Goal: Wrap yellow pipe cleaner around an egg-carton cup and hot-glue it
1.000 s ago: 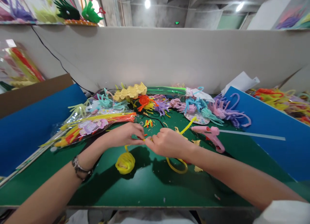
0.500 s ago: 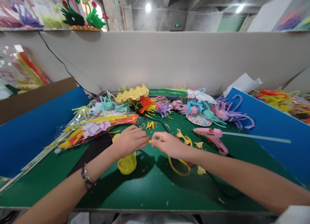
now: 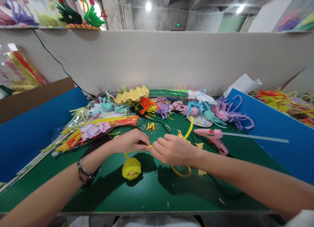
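Observation:
My left hand [image 3: 133, 141] and my right hand [image 3: 173, 149] meet above the middle of the green table, both closed in a pinch on a yellow pipe cleaner [image 3: 188, 130]. A short bit of it shows between my fingertips, and a length curves up behind my right hand. Below my left hand hangs or rests a rolled yellow pipe-cleaner coil [image 3: 131, 169], with a strand running up from it toward that hand. A yellow loop [image 3: 183, 173] lies under my right hand. Where the strands join is hidden by my fingers.
Right of my hands lies a pink glue gun [image 3: 213, 135] with a long glue stick. Yellow scraps [image 3: 200, 145] lie near it. Bagged pipe cleaners [image 3: 95, 130] are at left, a yellow egg-carton piece [image 3: 132, 94] at the back. Blue panels [image 3: 274, 132] flank the table [image 3: 147, 200].
My hands have come together and my right hand has turned, knuckles up. The coil now shows its rounded end, and a yellow length has risen behind my right hand. The view shifted slightly.

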